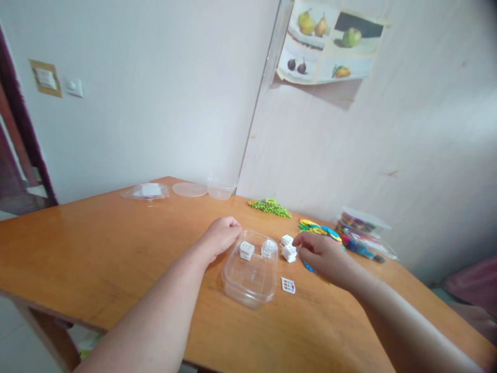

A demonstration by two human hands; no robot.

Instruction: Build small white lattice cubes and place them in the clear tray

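My left hand (220,237) rests curled on the wooden table (97,238), touching the left rim of a clear plastic container (248,277). Two small white stacks of plastic pieces (247,250) lie inside the container at its far end. My right hand (321,256) lies just right of it, fingertips touching a white stack of pieces (289,253) on the table. Another white stack (287,240) sits just behind that one. A single flat white piece (288,285) lies beside the container's near right corner.
Green pieces (269,207) and colourful pieces (320,230) lie near the wall, beside a container of mixed coloured pieces (363,233). At the far edge are a clear lid (189,189), a clear cup (220,188) and another clear lid with white content (146,191).
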